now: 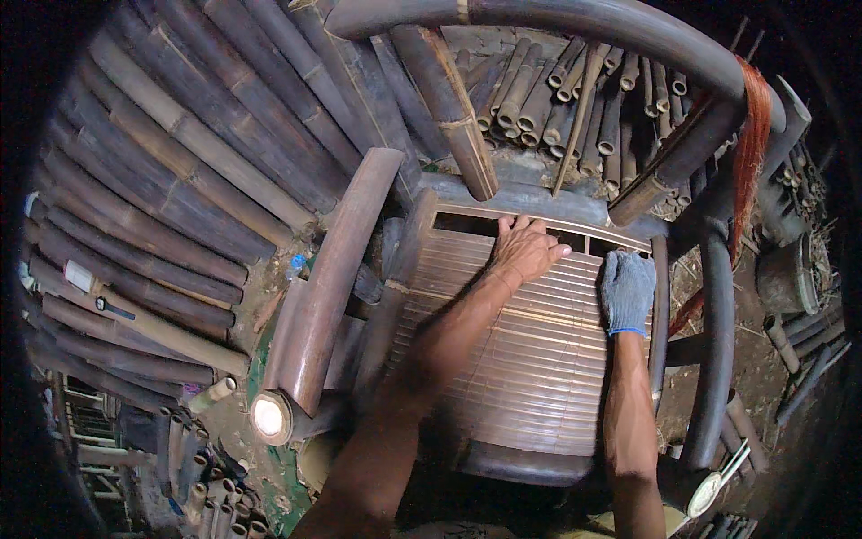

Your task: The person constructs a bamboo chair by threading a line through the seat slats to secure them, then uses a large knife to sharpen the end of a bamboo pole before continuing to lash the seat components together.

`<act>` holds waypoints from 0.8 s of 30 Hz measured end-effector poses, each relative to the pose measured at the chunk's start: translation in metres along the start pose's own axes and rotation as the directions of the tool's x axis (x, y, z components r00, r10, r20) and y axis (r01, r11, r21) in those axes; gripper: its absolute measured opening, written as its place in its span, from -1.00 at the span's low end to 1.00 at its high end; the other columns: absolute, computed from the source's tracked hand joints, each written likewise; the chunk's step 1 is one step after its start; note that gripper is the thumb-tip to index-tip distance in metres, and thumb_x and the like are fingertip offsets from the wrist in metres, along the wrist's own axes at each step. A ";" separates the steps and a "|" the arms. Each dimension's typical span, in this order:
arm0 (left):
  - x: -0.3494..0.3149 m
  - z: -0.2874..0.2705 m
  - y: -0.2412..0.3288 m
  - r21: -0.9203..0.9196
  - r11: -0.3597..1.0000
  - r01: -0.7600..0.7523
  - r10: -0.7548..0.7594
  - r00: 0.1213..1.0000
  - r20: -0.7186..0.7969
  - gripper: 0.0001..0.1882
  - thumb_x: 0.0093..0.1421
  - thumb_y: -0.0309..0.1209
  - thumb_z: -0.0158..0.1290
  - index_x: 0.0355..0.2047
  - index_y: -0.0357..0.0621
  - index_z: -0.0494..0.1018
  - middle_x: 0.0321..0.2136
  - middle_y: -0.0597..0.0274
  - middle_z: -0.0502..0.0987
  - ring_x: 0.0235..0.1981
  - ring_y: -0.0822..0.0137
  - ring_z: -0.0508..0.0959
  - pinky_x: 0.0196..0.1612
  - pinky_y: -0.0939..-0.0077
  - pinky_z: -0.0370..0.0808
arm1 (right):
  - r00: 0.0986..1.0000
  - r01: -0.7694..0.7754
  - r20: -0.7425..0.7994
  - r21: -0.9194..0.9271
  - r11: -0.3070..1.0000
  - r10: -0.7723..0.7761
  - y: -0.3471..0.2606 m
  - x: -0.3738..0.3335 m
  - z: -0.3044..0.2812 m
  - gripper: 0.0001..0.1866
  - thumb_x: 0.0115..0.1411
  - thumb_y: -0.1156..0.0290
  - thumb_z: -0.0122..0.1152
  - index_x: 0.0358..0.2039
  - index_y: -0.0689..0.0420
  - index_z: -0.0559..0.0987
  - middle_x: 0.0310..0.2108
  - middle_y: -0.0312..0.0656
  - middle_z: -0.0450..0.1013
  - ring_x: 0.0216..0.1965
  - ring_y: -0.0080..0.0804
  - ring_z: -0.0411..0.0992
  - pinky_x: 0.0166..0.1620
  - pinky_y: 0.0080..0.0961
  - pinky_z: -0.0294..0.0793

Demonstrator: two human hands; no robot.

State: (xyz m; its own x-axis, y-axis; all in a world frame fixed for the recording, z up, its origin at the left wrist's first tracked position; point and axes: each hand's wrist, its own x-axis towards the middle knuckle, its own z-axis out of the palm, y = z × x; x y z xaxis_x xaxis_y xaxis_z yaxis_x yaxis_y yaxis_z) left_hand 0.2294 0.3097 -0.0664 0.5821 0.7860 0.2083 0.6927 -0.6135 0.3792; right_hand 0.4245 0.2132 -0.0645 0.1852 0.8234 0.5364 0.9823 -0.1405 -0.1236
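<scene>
A bamboo chair stands before me, its slatted seat [539, 359] made of many narrow brown strips laid side by side. At the seat's far edge a thin bamboo strip [462, 212] runs across, with a dark gap between it and the slats. My bare left hand [528, 250] reaches over this gap, fingers bent onto the strip and thumb pointing right. At the far right corner my right hand [626, 292], in a grey knit glove with a blue cuff, is curled at the strip's end. Its fingertips are hidden.
A thick bamboo armrest [337, 278] rises left of the seat; the curved top rail [575, 20] arches beyond. Red-orange strands [752, 148] hang at the right. Long bamboo poles [189, 171] lean at the left, and cut bamboo pieces [530, 94] are stacked behind the chair.
</scene>
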 end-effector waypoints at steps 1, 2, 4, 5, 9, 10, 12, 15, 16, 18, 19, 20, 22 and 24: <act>-0.004 0.002 -0.001 -0.027 1.000 0.011 -0.012 0.999 -0.050 -0.60 0.23 0.05 -0.02 -0.34 0.10 0.67 -0.23 0.18 0.47 -0.06 0.11 0.35 0.07 0.04 0.14 | 1.000 -0.013 0.004 -0.012 1.000 0.013 -0.001 0.000 0.001 -0.69 0.28 0.21 0.01 -0.46 0.12 0.59 -0.45 -0.05 0.49 -0.31 -0.01 0.43 -0.05 -0.14 0.31; -0.010 0.003 -0.003 -0.055 0.998 0.021 -0.027 0.995 -0.100 -0.61 0.22 0.03 -0.01 -0.33 0.08 0.66 -0.23 0.17 0.46 -0.06 0.10 0.35 0.06 0.03 0.16 | 1.000 -0.025 0.008 -0.023 0.999 0.025 -0.002 -0.001 0.002 -0.67 0.28 0.20 0.00 -0.47 0.12 0.59 -0.45 -0.05 0.50 -0.31 -0.01 0.43 -0.05 -0.14 0.31; -0.023 0.000 -0.008 -0.059 0.991 0.118 -0.128 0.969 -0.212 -0.60 0.22 0.01 0.00 -0.26 -0.01 0.64 -0.18 0.12 0.45 -0.01 0.03 0.35 0.12 0.00 0.15 | 0.998 -0.041 0.037 -0.064 0.997 0.044 -0.001 0.003 0.000 -0.64 0.29 0.17 -0.03 -0.49 0.10 0.60 -0.47 -0.05 0.50 -0.33 -0.01 0.45 -0.07 -0.11 0.33; -0.027 -0.004 -0.014 -0.065 0.984 0.165 -0.177 0.947 -0.267 -0.58 0.22 0.00 0.01 -0.23 -0.05 0.63 -0.15 0.10 0.44 0.02 -0.01 0.34 0.15 -0.02 0.14 | 0.998 -0.046 0.048 -0.071 0.996 0.050 -0.001 0.005 -0.001 -0.65 0.29 0.17 -0.02 -0.49 0.10 0.60 -0.47 -0.05 0.50 -0.34 0.00 0.45 -0.07 -0.11 0.34; -0.045 -0.017 -0.057 0.151 0.930 0.335 -0.312 0.937 -0.155 -0.48 0.28 0.05 -0.12 -0.17 -0.11 0.59 -0.10 0.00 0.48 0.04 -0.07 0.39 0.22 -0.07 0.10 | 0.992 -0.018 0.122 -0.062 0.998 0.025 -0.011 0.010 -0.007 -0.64 0.28 0.19 -0.01 -0.51 0.12 0.59 -0.48 -0.02 0.53 -0.41 0.02 0.45 -0.14 -0.08 0.37; -0.040 -0.024 -0.056 0.147 0.933 0.328 -0.327 0.945 -0.032 -0.46 0.29 0.07 -0.16 -0.17 -0.11 0.59 -0.10 -0.02 0.50 0.04 -0.08 0.40 0.23 -0.08 0.08 | 0.987 -0.013 0.157 -0.071 0.997 0.024 -0.007 0.010 -0.006 -0.64 0.28 0.19 -0.01 -0.51 0.13 0.59 -0.48 0.00 0.53 -0.41 0.02 0.46 -0.16 -0.08 0.37; -0.029 -0.036 -0.059 0.153 0.938 0.311 -0.329 0.938 0.106 -0.35 0.30 0.17 -0.29 -0.17 -0.07 0.60 -0.06 -0.07 0.53 0.07 -0.02 0.43 0.27 -0.03 0.05 | 0.976 0.025 0.217 -0.038 0.999 -0.016 0.003 0.019 -0.005 -0.62 0.29 0.17 -0.02 -0.49 0.17 0.59 -0.48 0.05 0.53 -0.42 0.04 0.46 -0.22 -0.07 0.37; -0.028 -0.041 -0.060 0.103 0.932 0.348 -0.363 0.899 0.247 -0.36 0.30 0.18 -0.30 -0.17 -0.02 0.61 -0.07 0.02 0.56 0.07 0.03 0.45 0.23 -0.01 0.10 | 0.982 0.058 0.184 -0.039 0.998 -0.050 0.009 0.010 -0.006 -0.63 0.30 0.16 -0.03 -0.45 0.17 0.58 -0.47 0.05 0.53 -0.40 0.04 0.46 -0.20 -0.08 0.37; -0.026 -0.042 -0.061 0.105 0.934 0.342 -0.358 0.898 0.257 -0.35 0.30 0.18 -0.31 -0.17 -0.02 0.61 -0.08 0.04 0.57 0.06 0.04 0.46 0.21 0.00 0.12 | 0.981 0.054 0.187 -0.005 0.999 -0.052 0.012 0.008 -0.006 -0.61 0.32 0.15 -0.06 -0.46 0.17 0.55 -0.46 0.09 0.49 -0.35 0.10 0.43 -0.20 -0.05 0.34; -0.026 -0.044 -0.069 0.109 0.938 0.329 -0.347 0.896 0.279 -0.34 0.30 0.19 -0.32 -0.18 -0.01 0.62 -0.08 0.08 0.58 0.03 0.07 0.48 0.18 0.01 0.17 | 0.987 0.071 0.144 0.039 0.997 -0.076 0.014 0.007 -0.005 -0.62 0.32 0.15 -0.06 -0.44 0.17 0.55 -0.45 0.08 0.49 -0.35 0.10 0.43 -0.20 -0.05 0.34; -0.026 -0.042 -0.073 0.116 0.940 0.322 -0.341 0.909 0.240 -0.34 0.30 0.19 -0.32 -0.18 -0.01 0.62 -0.09 0.08 0.58 0.02 0.06 0.49 0.16 0.01 0.18 | 0.989 0.078 0.123 0.061 0.995 -0.086 0.016 0.007 -0.007 -0.62 0.32 0.15 -0.06 -0.43 0.16 0.55 -0.45 0.08 0.49 -0.35 0.10 0.43 -0.20 -0.05 0.34; -0.026 -0.039 -0.077 0.122 0.942 0.314 -0.333 0.921 0.202 -0.34 0.30 0.19 -0.32 -0.18 -0.01 0.62 -0.10 0.08 0.59 0.02 0.06 0.50 0.14 0.00 0.20 | 0.988 0.076 0.131 0.034 0.997 -0.080 0.017 0.008 -0.008 -0.63 0.31 0.16 -0.08 -0.46 0.13 0.57 -0.45 0.01 0.52 -0.34 0.03 0.46 -0.18 -0.11 0.37; -0.031 -0.033 -0.085 0.092 0.943 0.321 -0.333 0.921 0.200 -0.38 0.31 0.16 -0.31 -0.19 0.00 0.62 -0.09 0.06 0.58 0.02 0.04 0.50 0.11 0.00 0.23 | 0.980 0.075 0.185 0.010 0.997 -0.076 0.013 0.008 -0.010 -0.63 0.31 0.16 -0.07 -0.46 0.12 0.57 -0.45 0.01 0.52 -0.34 0.02 0.47 -0.18 -0.11 0.37; -0.040 -0.024 -0.105 0.058 0.949 0.308 -0.313 0.922 0.226 -0.41 0.33 0.13 -0.29 -0.17 0.02 0.61 -0.10 0.05 0.58 0.01 0.02 0.49 0.11 0.00 0.24 | 0.972 0.109 0.207 0.042 0.993 -0.115 0.014 0.010 -0.005 -0.62 0.31 0.13 -0.06 -0.46 0.12 0.58 -0.48 0.03 0.53 -0.39 0.02 0.49 -0.22 -0.10 0.39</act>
State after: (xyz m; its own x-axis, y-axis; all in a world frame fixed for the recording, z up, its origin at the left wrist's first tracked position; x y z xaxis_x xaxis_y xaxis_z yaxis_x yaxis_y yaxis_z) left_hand 0.1232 0.3441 -0.0927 0.4162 0.8998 -0.1309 0.8619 -0.3445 0.3721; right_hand 0.4406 0.2163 -0.0571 0.0615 0.9300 0.3624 0.9946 -0.0268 -0.1000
